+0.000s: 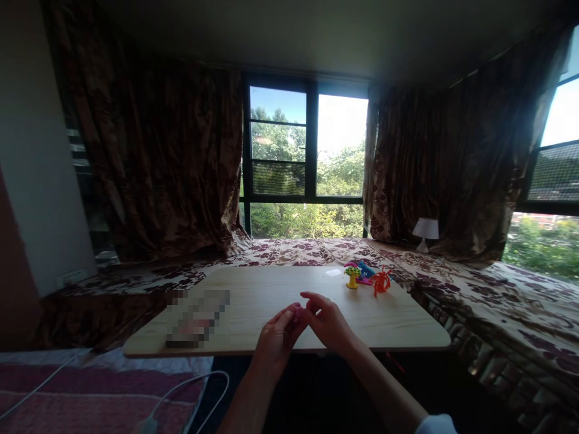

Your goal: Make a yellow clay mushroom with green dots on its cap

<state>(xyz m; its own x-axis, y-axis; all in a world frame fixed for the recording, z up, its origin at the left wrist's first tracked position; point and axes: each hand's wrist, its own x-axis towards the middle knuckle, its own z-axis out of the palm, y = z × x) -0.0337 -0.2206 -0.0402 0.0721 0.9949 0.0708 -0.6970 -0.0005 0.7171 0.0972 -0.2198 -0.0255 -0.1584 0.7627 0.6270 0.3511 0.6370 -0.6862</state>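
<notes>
My left hand (281, 328) is closed, its thumb and fingers pinching a small pink lump (297, 308) that looks like modelling clay. Close against that lump is my right hand (326, 318), with the index finger stretched out and apart from the thumb. Whether the right fingertips touch the lump is hard to make out. Both hands are over the front part of a pale wooden table (253, 289). Beyond them stand small coloured figures: a yellow tree-like one with a green top (352, 278), an orange one with many arms (381, 281), and a blue one (365, 269) by pink pieces.
A blurred-out flat object (199, 319) lies at the table's left. A white scrap (333, 272) is near the far edge. Patterned cloth (488, 289) covers the ledge around the table, where a small white lamp (426, 232) stands. A white cable (194, 383) loops at the lower left.
</notes>
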